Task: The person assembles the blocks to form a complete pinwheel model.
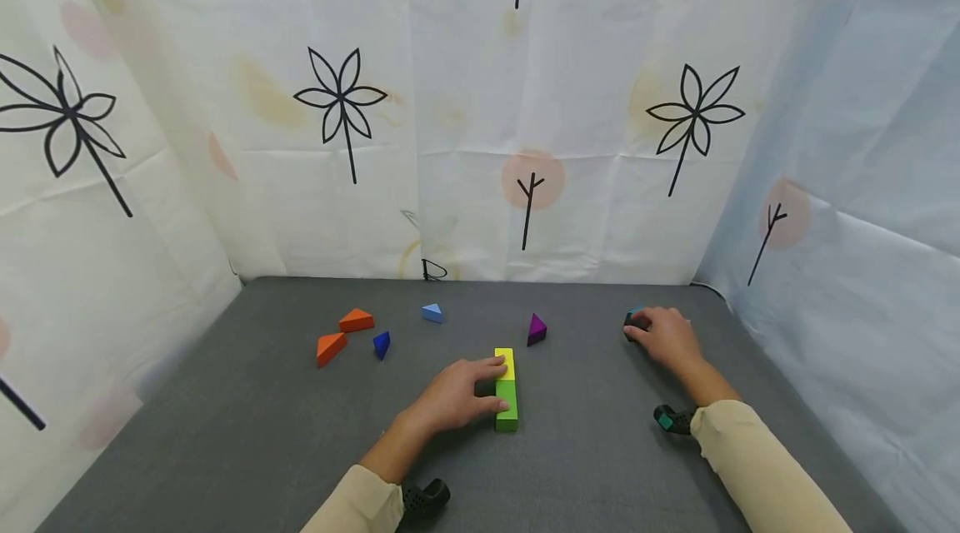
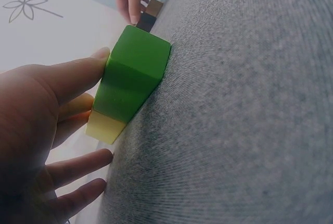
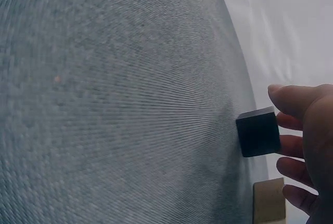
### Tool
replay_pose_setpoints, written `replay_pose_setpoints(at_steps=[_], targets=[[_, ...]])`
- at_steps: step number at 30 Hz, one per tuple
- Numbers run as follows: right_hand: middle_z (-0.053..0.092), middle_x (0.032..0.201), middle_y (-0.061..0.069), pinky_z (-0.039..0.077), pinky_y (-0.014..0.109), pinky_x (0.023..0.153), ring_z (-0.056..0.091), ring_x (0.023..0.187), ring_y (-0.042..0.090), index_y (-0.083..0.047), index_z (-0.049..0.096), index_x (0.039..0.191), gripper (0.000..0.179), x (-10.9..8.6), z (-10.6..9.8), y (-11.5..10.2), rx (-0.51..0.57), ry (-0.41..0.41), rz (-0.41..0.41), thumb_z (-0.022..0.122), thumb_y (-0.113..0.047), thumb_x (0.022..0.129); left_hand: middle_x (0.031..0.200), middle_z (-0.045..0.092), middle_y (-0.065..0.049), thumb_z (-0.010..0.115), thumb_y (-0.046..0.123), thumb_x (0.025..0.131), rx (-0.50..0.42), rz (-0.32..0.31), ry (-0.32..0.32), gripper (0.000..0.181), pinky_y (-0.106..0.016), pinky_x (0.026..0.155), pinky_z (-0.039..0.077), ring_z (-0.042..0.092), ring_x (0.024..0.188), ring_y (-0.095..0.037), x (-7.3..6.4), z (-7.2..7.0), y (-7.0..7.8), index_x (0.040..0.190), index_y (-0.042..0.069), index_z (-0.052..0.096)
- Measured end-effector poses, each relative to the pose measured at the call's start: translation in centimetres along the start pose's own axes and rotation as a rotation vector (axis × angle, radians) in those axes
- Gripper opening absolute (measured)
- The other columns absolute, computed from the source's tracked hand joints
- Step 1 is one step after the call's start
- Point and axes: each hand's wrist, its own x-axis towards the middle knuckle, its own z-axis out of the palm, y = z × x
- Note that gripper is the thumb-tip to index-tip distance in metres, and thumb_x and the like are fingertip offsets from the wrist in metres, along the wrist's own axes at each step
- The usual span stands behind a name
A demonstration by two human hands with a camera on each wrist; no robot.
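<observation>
My left hand (image 1: 452, 393) is beside a yellow block (image 1: 505, 361) and a green block (image 1: 507, 405), which stand end to end in a row. The thumb lies at the green block's side, and the outstretched index finger reaches the yellow one. In the left wrist view, other fingers spread below the yellow end. At the right, my right hand (image 1: 666, 339) is over a dark block (image 3: 258, 133), with fingers behind it. The right wrist view shows a gap between thumb and block. A brown block (image 3: 269, 201) stands by the little finger, hidden by the hand in the head view.
Two orange triangular blocks (image 1: 356, 320), a dark blue triangular block (image 1: 382, 345) and a light blue one (image 1: 432, 313) lie at the back left. A purple triangular block (image 1: 536, 331) is between the hands. Printed cloth (image 1: 465, 100) walls the grey table (image 1: 247, 433).
</observation>
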Motion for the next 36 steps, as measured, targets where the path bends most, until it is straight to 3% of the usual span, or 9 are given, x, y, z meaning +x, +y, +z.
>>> replay_pose_setpoints(at_steps=[5,15,21,25,28,36], targets=[[0.067,0.101,0.018,0.017,0.075,0.099,0.052,0.106,0.047,0.000,0.071,0.108,0.029,0.1,0.4,0.2,0.008,0.003,0.006,0.069,-0.024,0.091,0.147,0.045,0.010,0.071,0.043,0.088,-0.001,-0.003,0.001,0.058,-0.048,0.106,0.035,0.043,0.133,-0.025,0.0,0.0,0.0,0.140,0.021,0.056],[0.067,0.093,0.014,0.020,0.078,0.094,0.059,0.094,0.041,0.000,0.071,0.105,0.024,0.7,-0.1,-0.3,-0.024,-0.052,0.036,0.067,-0.020,0.092,0.147,0.045,0.009,0.071,0.043,0.088,-0.014,-0.011,-0.004,0.058,-0.048,0.107,0.034,0.042,0.134,-0.024,0.0,0.0,0.1,0.140,0.021,0.056],[0.067,0.100,0.016,0.022,0.081,0.090,0.058,0.097,0.039,-0.002,0.072,0.104,0.022,1.2,-0.5,-1.1,-0.013,-0.048,0.031,0.067,-0.020,0.093,0.147,0.045,0.009,0.071,0.042,0.088,-0.017,-0.013,-0.003,0.058,-0.048,0.107,0.034,0.042,0.134,-0.025,-0.1,-0.1,0.2,0.140,0.021,0.056],[0.066,0.099,0.017,0.041,0.066,0.086,0.060,0.092,0.036,0.000,0.072,0.105,0.022,1.7,-0.7,-2.0,0.003,-0.034,-0.011,0.067,-0.017,0.093,0.147,0.045,0.008,0.071,0.042,0.088,-0.015,-0.008,0.000,0.058,-0.049,0.107,0.034,0.042,0.134,-0.025,-0.2,-0.2,0.2,0.140,0.020,0.056],[0.066,0.100,0.019,0.047,0.052,0.079,0.060,0.091,0.036,0.003,0.070,0.107,0.023,2.2,-0.8,-2.8,0.012,-0.023,-0.053,0.066,-0.015,0.093,0.147,0.045,0.008,0.070,0.042,0.088,-0.012,-0.004,0.000,0.058,-0.049,0.107,0.034,0.042,0.134,-0.025,-0.2,-0.2,0.2,0.140,0.020,0.056],[0.064,0.104,0.020,0.048,0.050,0.078,0.060,0.094,0.037,0.003,0.069,0.112,0.025,3.1,-1.0,-5.7,0.053,0.011,-0.107,0.065,-0.015,0.095,0.147,0.045,0.009,0.070,0.043,0.088,-0.017,0.002,-0.002,0.058,-0.049,0.107,0.034,0.041,0.134,-0.024,-0.1,-0.1,0.0,0.140,0.021,0.055]])
